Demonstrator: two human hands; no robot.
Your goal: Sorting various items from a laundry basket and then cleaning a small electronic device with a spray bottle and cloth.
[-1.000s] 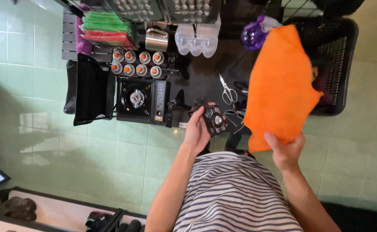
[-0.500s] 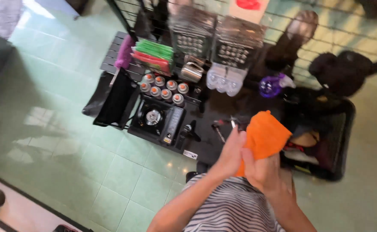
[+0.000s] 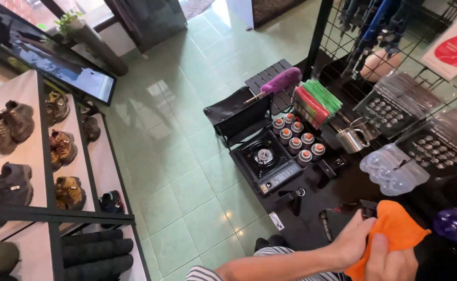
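White shelves (image 3: 36,151) at the left of the frame carry brown hiking shoes (image 3: 62,148). At centre, on the black bench (image 3: 317,208), sits a black portable gas stove (image 3: 267,161) beside silver red-capped canisters (image 3: 297,139). At lower right, the left hand (image 3: 356,240) and right hand (image 3: 389,263) both grip a crumpled orange cloth (image 3: 397,234) above the bench.

Matt orange cloth (image 3: 395,229), shiny metal cup (image 3: 351,139), glossy floor tiles (image 3: 187,135)
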